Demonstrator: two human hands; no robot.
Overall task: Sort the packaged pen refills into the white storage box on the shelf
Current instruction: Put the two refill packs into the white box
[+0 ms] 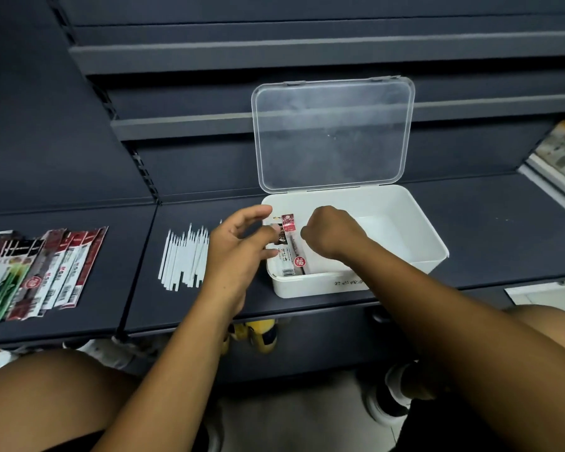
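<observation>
1. Box: white storage box (405, 256) sits on the dark shelf (503, 223), right of centre. Its clear hinged lid (335, 135) stands open, upright behind the box against the shelving.
2. Contents: packaged pen refills (289, 247) lie at the left end of the box, long axis running front to back; red and white labels visible, one round red sticker near the front. The right part of the box floor shows bare white.
3. Left hand (242, 246): positioned at the box's left rim, fingers spread and loosely curled, fingertips touching or just beside the refill packs. Whether it actually pinches a pack cannot be told.
4. Right hand (331, 233): inside the box, over its left-centre area, fingers curled into a loose fist, knuckles toward the camera. Fingertips are hidden, so I cannot tell whether it holds anything.
5. Loose white refills (183, 259): a row of thin white sticks lies on the shelf just left of the left hand, fanned slightly.
6. Remaining stock: a spread pile of packaged refills (43, 272) in red, white and green wrappers lies on the adjoining shelf panel, far left, well apart from the box.
</observation>
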